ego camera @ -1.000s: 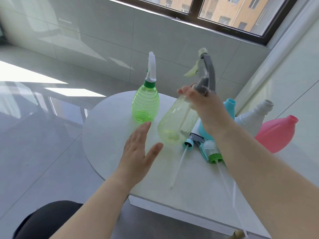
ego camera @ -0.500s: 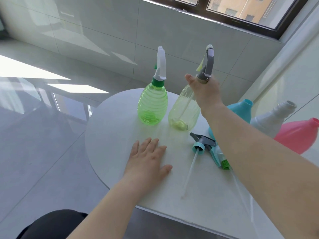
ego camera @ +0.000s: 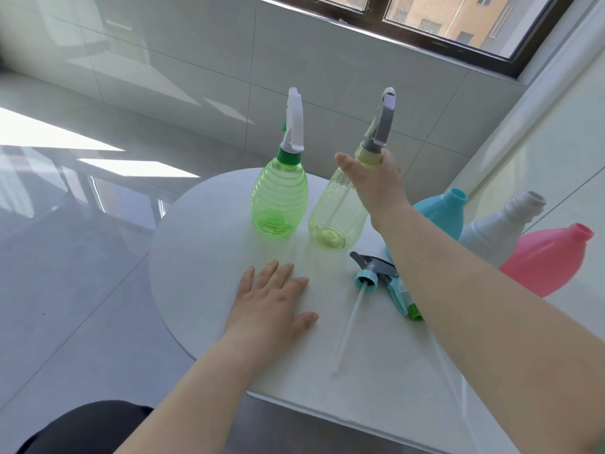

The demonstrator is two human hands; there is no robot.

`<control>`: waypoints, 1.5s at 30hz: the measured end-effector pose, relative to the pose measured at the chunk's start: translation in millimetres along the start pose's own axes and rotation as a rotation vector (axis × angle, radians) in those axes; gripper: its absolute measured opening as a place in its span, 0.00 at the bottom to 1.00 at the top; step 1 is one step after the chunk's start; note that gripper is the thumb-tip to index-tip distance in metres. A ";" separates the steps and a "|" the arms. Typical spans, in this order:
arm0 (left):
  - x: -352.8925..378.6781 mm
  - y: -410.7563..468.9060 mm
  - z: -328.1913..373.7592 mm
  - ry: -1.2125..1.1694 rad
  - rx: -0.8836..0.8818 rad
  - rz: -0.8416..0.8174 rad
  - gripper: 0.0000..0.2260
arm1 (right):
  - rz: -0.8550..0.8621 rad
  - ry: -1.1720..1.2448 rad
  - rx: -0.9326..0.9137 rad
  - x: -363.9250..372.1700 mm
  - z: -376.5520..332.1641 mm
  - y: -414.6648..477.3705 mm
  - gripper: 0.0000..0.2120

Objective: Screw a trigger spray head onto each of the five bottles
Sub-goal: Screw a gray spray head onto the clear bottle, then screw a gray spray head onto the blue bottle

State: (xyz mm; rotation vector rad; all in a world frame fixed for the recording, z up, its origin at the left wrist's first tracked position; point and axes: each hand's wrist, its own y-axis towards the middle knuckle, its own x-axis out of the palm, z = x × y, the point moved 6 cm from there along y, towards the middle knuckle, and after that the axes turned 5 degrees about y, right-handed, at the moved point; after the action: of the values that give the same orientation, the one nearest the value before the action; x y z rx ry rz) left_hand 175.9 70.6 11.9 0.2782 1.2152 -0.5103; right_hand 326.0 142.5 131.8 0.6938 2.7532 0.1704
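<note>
Item: round white table (ego camera: 196, 273), bearing all that follows.

Item: left hand (ego camera: 275, 299). Flat on the tabletop, palm down, fingers straight and slightly spread; holds nothing.

Item: green bottle (ego camera: 280, 201). Upright, white trigger head (ego camera: 294, 122) seated on its green collar. Judged complete.

Item: pale yellow bottle (ego camera: 334, 217). Upright just beside the green one, grey trigger head (ego camera: 381, 126) seated on a yellow collar. Judged complete or at its last turn.

Item: right hand (ego camera: 373, 181). At the neck of the pale yellow bottle, back to the camera, thumb straight out to the left. Fingers hidden behind the collar; grip or release cannot be told.

Item: two loose spray heads lying on the table with dip tubes toward the near edge: teal-collared head (ego camera: 373, 273) and green-collared head (ego camera: 414, 311), the latter partly under the right forearm. A third is not visible.

Item: blue bottle (ego camera: 442, 214), white bottle (ego camera: 497, 231), pink bottle (ego camera: 550, 260). Grouped at the right, necks open, leaning or lying.

Step in hand, as judged: second bottle finishing; three remain. Next move calls for freeing the right hand, standing an open bottle upright, feeding a tube into its neck and turning the collar.
</note>
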 end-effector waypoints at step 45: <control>-7.0 -6.8 -2.4 -0.118 0.058 0.229 0.20 | -0.054 -0.140 0.414 -52.9 54.9 -97.7 0.18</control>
State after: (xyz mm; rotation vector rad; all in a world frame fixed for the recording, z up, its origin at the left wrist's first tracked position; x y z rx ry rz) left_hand 168.7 67.4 18.1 0.4258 1.0396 -0.3585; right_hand 344.1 33.8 75.2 0.6969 2.6885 -0.4542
